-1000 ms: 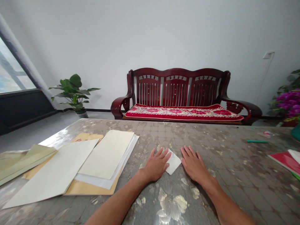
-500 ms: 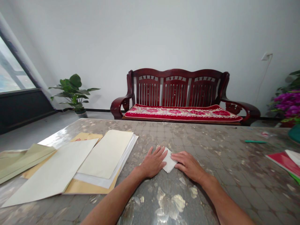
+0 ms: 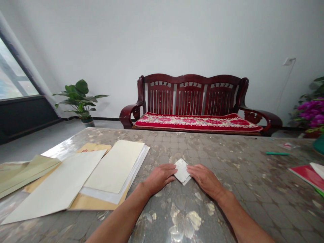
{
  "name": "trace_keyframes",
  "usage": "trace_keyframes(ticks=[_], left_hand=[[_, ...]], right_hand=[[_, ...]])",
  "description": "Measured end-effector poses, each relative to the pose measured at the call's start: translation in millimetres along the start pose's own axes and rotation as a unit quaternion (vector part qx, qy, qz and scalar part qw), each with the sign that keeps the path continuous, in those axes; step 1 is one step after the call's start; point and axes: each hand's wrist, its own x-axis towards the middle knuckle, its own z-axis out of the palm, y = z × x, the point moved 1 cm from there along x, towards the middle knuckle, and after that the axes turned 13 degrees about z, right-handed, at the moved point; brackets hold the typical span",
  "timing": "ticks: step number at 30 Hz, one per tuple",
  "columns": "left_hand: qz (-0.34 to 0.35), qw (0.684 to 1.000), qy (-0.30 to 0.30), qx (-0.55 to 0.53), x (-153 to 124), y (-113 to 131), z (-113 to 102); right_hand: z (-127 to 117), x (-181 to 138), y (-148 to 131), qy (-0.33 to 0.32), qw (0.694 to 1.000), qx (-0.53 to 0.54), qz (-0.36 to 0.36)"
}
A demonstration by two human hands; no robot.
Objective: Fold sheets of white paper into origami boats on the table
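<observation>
The small white paper (image 3: 181, 169) is located between the hands on the table (image 3: 215, 219), set diamond-wise: one corner is pointed away from the wearer, one toward. No clear long axis can be made out. Its side corners are obscured by the fingertips of the left hand (image 3: 162, 177) and right hand (image 3: 205, 179); whether it is pinched cannot be told. Cream sheets (image 3: 115, 170) are noted left of the left hand, a green pen (image 3: 277, 153) beyond and right of the right.
</observation>
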Motion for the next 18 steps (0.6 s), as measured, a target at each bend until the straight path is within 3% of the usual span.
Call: trace_keyframes(ticks=[7,18], left_hand=[[0.000,0.999,0.035,0.020,3.7,-3.7,3.8],[-0.148,0.985,0.079,-0.035,7.9,-5.3,-9.5]], right_hand=[[-0.2,-1.8,-6.7,0.026,1.000,-0.003,0.017],[-5.0,3.9,-8.1,0.024,0.992,0.027,0.123]])
